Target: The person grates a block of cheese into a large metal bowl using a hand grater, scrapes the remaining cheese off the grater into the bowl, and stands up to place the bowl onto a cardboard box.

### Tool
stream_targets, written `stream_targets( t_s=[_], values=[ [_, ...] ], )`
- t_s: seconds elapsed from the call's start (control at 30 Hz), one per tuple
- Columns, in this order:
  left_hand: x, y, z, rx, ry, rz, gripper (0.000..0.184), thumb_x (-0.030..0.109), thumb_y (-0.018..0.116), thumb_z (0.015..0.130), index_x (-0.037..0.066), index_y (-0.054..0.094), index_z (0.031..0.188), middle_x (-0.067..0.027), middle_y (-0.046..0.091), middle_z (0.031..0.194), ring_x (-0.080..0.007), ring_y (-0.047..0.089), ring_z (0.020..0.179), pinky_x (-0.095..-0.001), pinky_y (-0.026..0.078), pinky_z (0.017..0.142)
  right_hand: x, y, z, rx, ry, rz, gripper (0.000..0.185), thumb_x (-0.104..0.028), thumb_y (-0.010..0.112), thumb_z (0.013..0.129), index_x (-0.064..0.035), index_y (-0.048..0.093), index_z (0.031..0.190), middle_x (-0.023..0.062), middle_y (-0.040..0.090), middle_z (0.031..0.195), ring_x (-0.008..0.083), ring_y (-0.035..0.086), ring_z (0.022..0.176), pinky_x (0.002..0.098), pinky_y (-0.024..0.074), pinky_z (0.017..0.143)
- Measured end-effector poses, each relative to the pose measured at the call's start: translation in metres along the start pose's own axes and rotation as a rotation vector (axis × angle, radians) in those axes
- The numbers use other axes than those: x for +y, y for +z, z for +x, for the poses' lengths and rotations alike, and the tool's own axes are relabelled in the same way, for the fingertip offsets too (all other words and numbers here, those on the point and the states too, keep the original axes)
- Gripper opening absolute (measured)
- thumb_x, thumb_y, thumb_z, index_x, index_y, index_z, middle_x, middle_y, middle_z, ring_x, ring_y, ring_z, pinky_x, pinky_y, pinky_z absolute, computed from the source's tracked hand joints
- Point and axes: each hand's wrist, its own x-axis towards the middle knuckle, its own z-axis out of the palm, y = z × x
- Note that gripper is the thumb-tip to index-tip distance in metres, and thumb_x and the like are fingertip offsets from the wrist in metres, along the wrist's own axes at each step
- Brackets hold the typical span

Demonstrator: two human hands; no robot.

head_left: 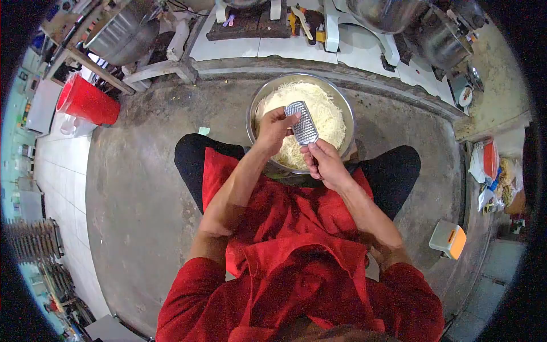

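A small metal grater [302, 123] is held between both hands, above a wide metal bowl [348, 113]. Pale, finely shredded food [327, 111] is heaped in the bowl. My left hand [274, 130] is closed on the grater's left side, with the thumb lying on its rough face. At the grater's lower end, my right hand [323, 159] pinches the edge between thumb and fingers. The bowl stands on the floor in front of my crossed legs, and the hands hide part of its contents.
A red bucket [88, 100] stands at the left. A low ledge [268, 64] runs behind the bowl, with stoves and pots on it. At the right are a small grey and orange box [448, 239] and plastic bags [509, 182]. Metal pots [122, 34] sit at the upper left.
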Motion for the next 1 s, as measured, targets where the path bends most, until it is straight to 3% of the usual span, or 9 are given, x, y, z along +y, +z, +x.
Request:
stream_targets(
  t_s=[0.23,0.5,0.57,0.63,0.67,0.83,0.9,0.93,1.0],
  values=[
    [-0.010,0.004,-0.011,-0.151,-0.104,0.145,0.017,0.015,0.075,0.096,0.000,0.073,0.102,-0.0085,0.076,0.095,-0.0205,0.075,0.083,-0.0384,0.065,0.076,-0.005,-0.001,0.001,0.116,-0.065,-0.053,0.027,-0.025,0.045,0.113,-0.0045,0.059,0.104,0.0003,0.051,0.070,0.0083,0.043,0.052,0.0250,0.0327,0.042],
    [0.024,-0.020,-0.006,-0.038,-0.062,0.106,0.016,0.020,0.081,0.091,0.008,0.071,0.087,-0.0027,0.072,0.085,-0.0121,0.067,0.077,-0.0301,0.055,0.073,-0.008,0.006,-0.018,0.011,-0.033,-0.127,0.028,-0.026,0.045,0.113,-0.0035,0.060,0.106,-0.0005,0.050,0.072,0.0078,0.041,0.052,0.0246,0.0317,0.042],
    [0.031,-0.020,-0.010,0.026,-0.039,0.108,0.017,0.020,0.077,0.095,0.005,0.072,0.095,-0.0054,0.072,0.089,-0.0141,0.067,0.080,-0.0311,0.056,0.073,-0.007,0.002,-0.020,-0.011,-0.015,-0.140,0.027,-0.026,0.045,0.113,-0.0032,0.060,0.107,-0.0004,0.050,0.072,0.0080,0.041,0.053,0.0246,0.0317,0.043],
    [0.029,-0.039,0.005,0.289,0.086,-0.068,0.020,0.020,0.071,0.099,0.000,0.070,0.104,-0.0097,0.072,0.094,-0.0188,0.069,0.086,-0.0331,0.057,0.073,-0.009,-0.004,-0.026,-0.028,0.002,-0.148,0.027,-0.025,0.045,0.112,-0.0029,0.060,0.107,-0.0004,0.050,0.072,0.0082,0.041,0.053,0.0247,0.0317,0.043],
    [0.028,-0.059,0.019,0.331,0.098,-0.024,0.027,0.023,0.066,0.102,-0.002,0.069,0.113,-0.0141,0.072,0.105,-0.0242,0.070,0.091,-0.0353,0.059,0.076,-0.011,-0.008,-0.030,0.004,0.033,-0.214,0.025,-0.024,0.047,0.112,-0.0028,0.059,0.108,-0.0004,0.051,0.075,0.0080,0.042,0.055,0.0241,0.0324,0.043],
    [0.049,-0.051,0.006,0.328,0.152,0.098,0.043,0.034,0.063,0.102,0.001,0.066,0.129,-0.0165,0.072,0.121,-0.0299,0.071,0.100,-0.0407,0.059,0.084,-0.035,-0.028,-0.036,0.158,-0.138,-0.520,0.024,-0.023,0.054,0.108,-0.0027,0.062,0.117,0.0011,0.058,0.081,0.0083,0.054,0.063,0.0236,0.0403,0.048],
    [0.045,-0.044,0.012,0.287,0.284,0.767,0.046,0.041,0.069,0.098,0.005,0.069,0.128,-0.0062,0.073,0.108,-0.0194,0.068,0.095,-0.0343,0.054,0.074,-0.050,-0.048,-0.019,0.294,-0.288,-0.829,0.025,-0.025,0.058,0.106,-0.0014,0.065,0.104,0.0108,0.067,0.076,0.0183,0.065,0.065,0.0372,0.0506,0.055],
    [0.066,-0.032,-0.001,0.090,0.294,0.896,0.049,0.040,0.069,0.098,0.001,0.068,0.128,-0.0083,0.074,0.107,-0.0185,0.069,0.094,-0.0346,0.055,0.077,-0.060,-0.059,-0.008,0.343,-0.409,-1.022,0.026,-0.026,0.059,0.104,-0.0015,0.066,0.101,0.0167,0.070,0.077,0.0286,0.070,0.070,0.0444,0.0532,0.065],
    [0.091,-0.012,-0.007,0.034,0.225,0.932,0.051,0.042,0.069,0.097,-0.001,0.070,0.124,-0.0154,0.074,0.113,-0.0254,0.070,0.102,-0.0376,0.054,0.087,-0.085,-0.059,0.000,0.371,-0.482,-1.082,0.025,-0.026,0.060,0.103,-0.0020,0.066,0.101,0.0187,0.070,0.080,0.0331,0.070,0.073,0.0459,0.0531,0.068]
  ],
)
